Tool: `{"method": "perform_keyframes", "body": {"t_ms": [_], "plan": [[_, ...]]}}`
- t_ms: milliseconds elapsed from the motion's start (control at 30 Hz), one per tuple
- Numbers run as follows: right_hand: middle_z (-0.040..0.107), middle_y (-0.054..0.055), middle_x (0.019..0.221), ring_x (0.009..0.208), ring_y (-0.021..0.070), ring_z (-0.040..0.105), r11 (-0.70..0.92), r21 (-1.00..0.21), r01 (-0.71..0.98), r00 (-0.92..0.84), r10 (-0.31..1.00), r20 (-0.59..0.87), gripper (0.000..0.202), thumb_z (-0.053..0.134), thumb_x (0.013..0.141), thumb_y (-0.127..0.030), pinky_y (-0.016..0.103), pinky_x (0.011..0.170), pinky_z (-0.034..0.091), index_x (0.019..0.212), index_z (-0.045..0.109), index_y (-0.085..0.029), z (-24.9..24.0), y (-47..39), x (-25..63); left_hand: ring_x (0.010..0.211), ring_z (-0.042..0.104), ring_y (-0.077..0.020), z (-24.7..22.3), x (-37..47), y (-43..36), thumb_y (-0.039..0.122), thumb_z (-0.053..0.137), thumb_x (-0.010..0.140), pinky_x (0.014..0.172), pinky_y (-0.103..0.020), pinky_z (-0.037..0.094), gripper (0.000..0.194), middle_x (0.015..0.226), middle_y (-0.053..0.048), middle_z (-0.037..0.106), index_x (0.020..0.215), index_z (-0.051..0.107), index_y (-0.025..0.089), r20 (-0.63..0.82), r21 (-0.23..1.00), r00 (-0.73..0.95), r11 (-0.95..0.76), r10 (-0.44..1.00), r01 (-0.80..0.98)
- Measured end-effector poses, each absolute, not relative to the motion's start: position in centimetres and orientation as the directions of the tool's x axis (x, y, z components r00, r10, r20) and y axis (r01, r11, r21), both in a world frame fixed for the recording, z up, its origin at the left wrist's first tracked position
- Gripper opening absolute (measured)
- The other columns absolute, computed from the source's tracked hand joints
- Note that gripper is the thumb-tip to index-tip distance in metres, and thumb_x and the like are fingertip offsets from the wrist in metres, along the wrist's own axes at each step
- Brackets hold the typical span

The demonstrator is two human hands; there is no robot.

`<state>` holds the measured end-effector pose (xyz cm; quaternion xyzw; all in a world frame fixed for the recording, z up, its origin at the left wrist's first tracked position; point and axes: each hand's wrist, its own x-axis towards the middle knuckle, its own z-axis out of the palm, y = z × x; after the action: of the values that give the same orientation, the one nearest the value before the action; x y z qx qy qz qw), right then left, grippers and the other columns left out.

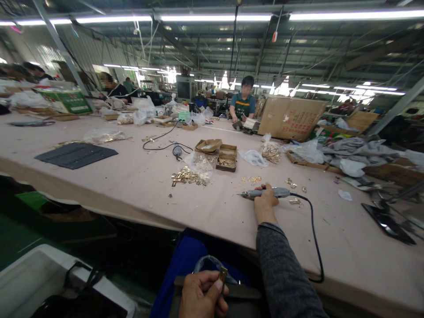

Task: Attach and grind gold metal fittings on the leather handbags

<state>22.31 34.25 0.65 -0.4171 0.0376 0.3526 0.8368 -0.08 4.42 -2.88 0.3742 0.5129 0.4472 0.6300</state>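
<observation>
Right hand (pixel 265 201): fingers wrapped on grey power tool (pixel 265 193), lying crosswise on surface (pixel 132 185), tip leftward.
Left hand (pixel 202 295): nearer the body, pinching what seems a brass fitting (pixel 222 274).

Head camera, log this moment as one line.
right hand: grips corded power tool on table | left hand: pinches small brass part below table edge | brass parts pile: beside tool

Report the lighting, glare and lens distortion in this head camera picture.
Head view: ceiling tube lights blow out to white glare; the table is evenly lit with soft shadows; wide-angle bending curves the table edge and roof beams; the right hand on the corded tool is sharp, the left hand dimmer.
</observation>
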Motion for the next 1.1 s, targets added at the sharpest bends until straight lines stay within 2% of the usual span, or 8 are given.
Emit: {"method": "perform_keyframes", "body": {"t_ms": [267,433,567,733,1100], "plan": [[0.058,-0.005,0.067,0.047,0.0090,0.051,0.426,-0.667,-0.611,0.759,0.553,-0.343,0.027,0.072,0.084,-0.025,0.020,0.040,0.049,0.083,0.046,-0.021,0.35,34.29,22.60,0.042,0.059,-0.0140,-2.73,-0.05,4.36,0.060,0.081,0.070,0.041,-0.020,0.045,0.052,0.062,-0.012,0.070,0.077,0.077,0.008,-0.317,0.930,0.052,0.321,0.947,-0.181],[0.058,-0.005,0.068,0.046,0.0090,0.052,0.424,-0.671,-0.608,0.759,0.559,-0.335,0.029,0.072,0.084,-0.026,0.021,0.039,0.049,0.083,0.043,-0.022,0.03,34.42,22.88,0.041,0.057,-0.0134,-2.60,-0.09,4.31,0.058,0.080,0.073,0.042,-0.020,0.044,0.049,0.054,-0.009,0.066,0.076,0.076,0.009,-0.332,0.927,0.058,0.337,0.942,-0.165],[0.060,-0.005,0.071,0.046,0.0089,0.052,0.414,-0.680,-0.605,0.756,0.566,-0.328,0.031,0.072,0.084,-0.028,0.021,0.039,0.050,0.084,0.042,-0.023,-0.10,34.43,22.98,0.042,0.058,-0.0136,-2.33,-0.11,4.28,0.057,0.081,0.071,0.042,-0.021,0.045,0.049,0.061,-0.011,0.070,0.075,0.076,0.009,-0.331,0.925,0.054,0.335,0.942,-0.181],[0.062,-0.003,0.074,0.046,0.0077,0.051,0.417,-0.680,-0.602,0.760,0.560,-0.329,0.029,0.072,0.083,-0.025,0.020,0.039,0.049,0.084,0.043,-0.022,-0.08,34.37,22.91,0.041,0.057,-0.0133,-2.25,-0.16,4.23,0.055,0.079,0.074,0.043,-0.020,0.046,0.047,0.055,-0.010,0.067,0.076,0.077,0.008,-0.316,0.932,0.056,0.321,0.947,-0.168],[0.060,-0.005,0.071,0.047,0.0084,0.052,0.428,-0.676,-0.600,0.769,0.541,-0.340,0.029,0.072,0.084,-0.024,0.020,0.040,0.050,0.084,0.043,-0.022,0.22,34.26,22.77,0.041,0.058,-0.0122,-1.88,0.00,4.18,0.054,0.081,0.072,0.041,-0.019,0.044,0.046,0.063,-0.011,0.070,0.074,0.076,0.008,-0.316,0.927,0.037,0.317,0.948,-0.201]]}}
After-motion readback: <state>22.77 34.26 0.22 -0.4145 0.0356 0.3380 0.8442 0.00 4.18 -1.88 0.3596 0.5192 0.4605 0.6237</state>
